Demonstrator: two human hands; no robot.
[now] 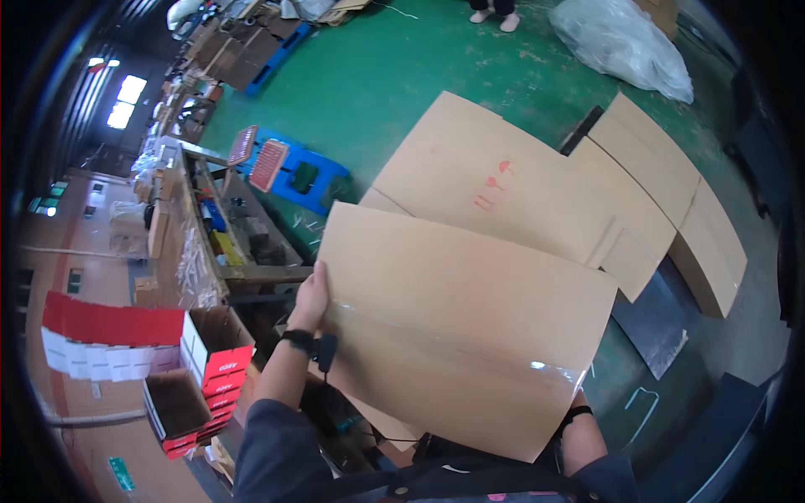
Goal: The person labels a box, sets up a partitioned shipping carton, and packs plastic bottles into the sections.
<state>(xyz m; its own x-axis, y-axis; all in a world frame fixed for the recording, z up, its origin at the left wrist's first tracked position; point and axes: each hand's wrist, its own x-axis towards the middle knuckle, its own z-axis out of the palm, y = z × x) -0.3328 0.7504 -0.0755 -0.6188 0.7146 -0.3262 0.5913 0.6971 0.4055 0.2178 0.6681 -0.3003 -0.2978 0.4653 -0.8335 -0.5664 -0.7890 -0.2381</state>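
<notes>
We hold cardboard sheet [470,327] before us: left hand [311,299], grip closed on left edge; right hand [580,399] at lower right edge, mostly hidden, its grip we cannot tell.

The left hand [312,297] grips; the right hand [580,400] is mostly hidden.

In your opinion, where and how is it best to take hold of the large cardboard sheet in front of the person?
Probably by its two opposite side edges, with one hand coming from the left and one from the right. The cardboard sheet is broad, thin and flat, so supporting both sides should limit bending. The left hand already grips the left edge.
</notes>
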